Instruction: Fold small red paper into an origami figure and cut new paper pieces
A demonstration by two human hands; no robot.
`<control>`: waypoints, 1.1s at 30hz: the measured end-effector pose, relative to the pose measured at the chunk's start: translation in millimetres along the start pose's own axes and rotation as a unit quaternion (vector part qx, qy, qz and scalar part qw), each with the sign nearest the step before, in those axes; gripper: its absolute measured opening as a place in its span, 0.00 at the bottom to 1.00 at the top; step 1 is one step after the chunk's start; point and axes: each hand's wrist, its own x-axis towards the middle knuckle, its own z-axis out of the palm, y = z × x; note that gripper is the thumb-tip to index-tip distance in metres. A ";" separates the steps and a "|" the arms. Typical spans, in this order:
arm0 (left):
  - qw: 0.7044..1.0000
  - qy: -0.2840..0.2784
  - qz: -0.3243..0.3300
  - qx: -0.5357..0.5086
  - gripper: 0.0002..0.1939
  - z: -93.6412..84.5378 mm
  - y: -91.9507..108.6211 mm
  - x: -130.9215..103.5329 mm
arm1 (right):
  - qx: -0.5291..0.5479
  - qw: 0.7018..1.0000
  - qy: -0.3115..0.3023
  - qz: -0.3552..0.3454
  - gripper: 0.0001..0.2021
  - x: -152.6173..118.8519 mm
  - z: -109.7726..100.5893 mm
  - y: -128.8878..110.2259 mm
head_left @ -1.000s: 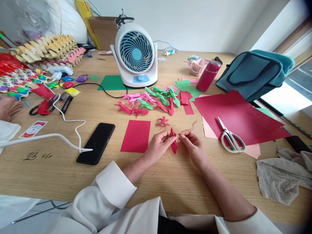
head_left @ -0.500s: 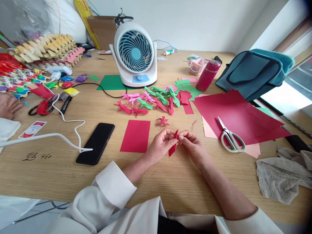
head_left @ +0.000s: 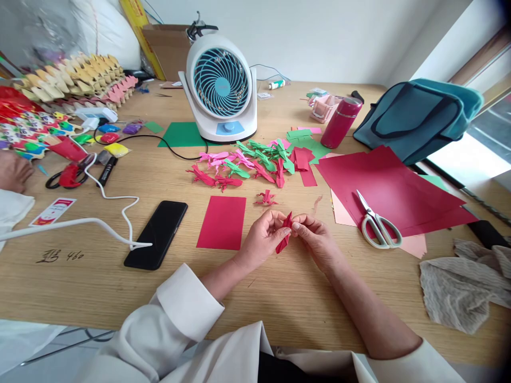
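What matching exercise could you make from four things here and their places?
Things:
1. Folded red paper piece
2. White-handled metal scissors
3. Black rectangular phone
4. White fan with a round blue grille

Places:
A. Behind green, pink and red paper figures
B. In the left hand
C. Left of a flat red paper rectangle
D. Overlapping large dark-red paper sheets

Pairs: 1-B, 2-D, 3-C, 4-A

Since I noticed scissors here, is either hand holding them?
No, the scissors lie on the red sheets, apart from the left hand and the right hand.
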 end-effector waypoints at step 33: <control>0.986 0.061 0.050 0.146 0.06 1.2 -7.1 -5.9 | -0.062 0.996 0.045 -0.050 0.14 -1.8 7.0 3.8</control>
